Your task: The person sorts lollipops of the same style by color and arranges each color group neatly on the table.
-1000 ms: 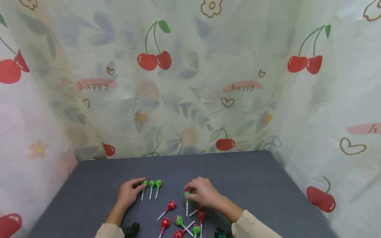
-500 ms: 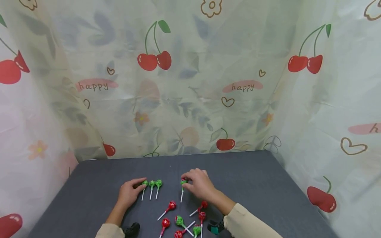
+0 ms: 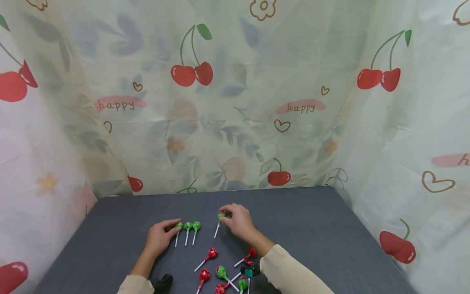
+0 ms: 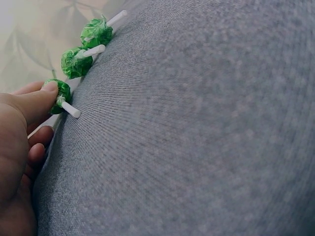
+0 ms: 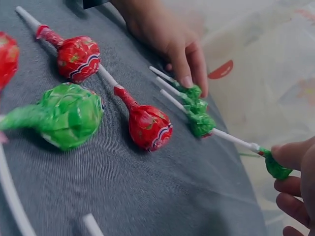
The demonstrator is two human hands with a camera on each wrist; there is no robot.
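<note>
Three green lollipops stand in a row on the dark grey table, sticks toward the person. My left hand (image 3: 159, 237) pinches the wrapped head of the leftmost green lollipop (image 4: 63, 92) between thumb and finger. Right of it are the middle green lollipop (image 3: 188, 226) and the right green lollipop (image 3: 196, 225). Between thumb and fingers, my right hand (image 3: 239, 222) holds another green lollipop (image 5: 276, 168) by its head. Its white stick points down toward the person, a short way right of the row.
Nearer the person, loose lollipops lie scattered: a red lollipop (image 3: 212, 253), another red lollipop (image 3: 204, 275), a green lollipop (image 3: 221, 272) and several more, some partly under the right wrist's strap. A printed curtain (image 3: 227, 134) encloses the table (image 3: 293, 220) at the back and sides.
My right hand has carried its green lollipop leftward and away from the person, from the scattered lollipops toward the row. The left hand has stayed on the leftmost one.
</note>
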